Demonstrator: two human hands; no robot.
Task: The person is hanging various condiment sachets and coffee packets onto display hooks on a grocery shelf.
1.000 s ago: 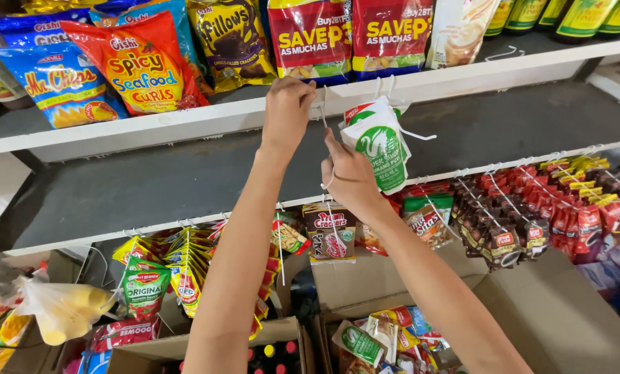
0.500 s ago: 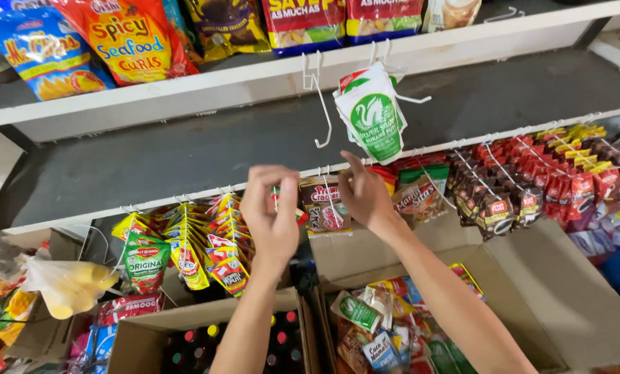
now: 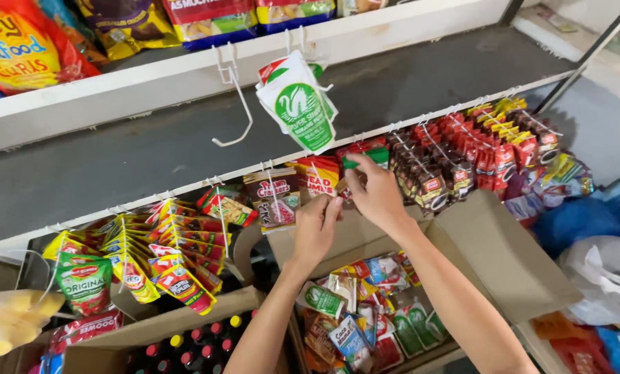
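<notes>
An open cardboard box (image 3: 365, 325) of sachets sat nearest. Above it, the left hand (image 3: 317, 228) and right hand (image 3: 373, 192) together pinched a small packet (image 3: 343, 197), lifting it toward the shelf's hanging hooks (image 3: 235, 97) beyond.

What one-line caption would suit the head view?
Both hands, left hand and right hand, reach hanging sachets under a shop shelf.

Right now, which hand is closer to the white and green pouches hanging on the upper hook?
Right. The right hand is just below the white and green pouches, slightly to their right. The left hand sits lower, farther beneath them.
</notes>
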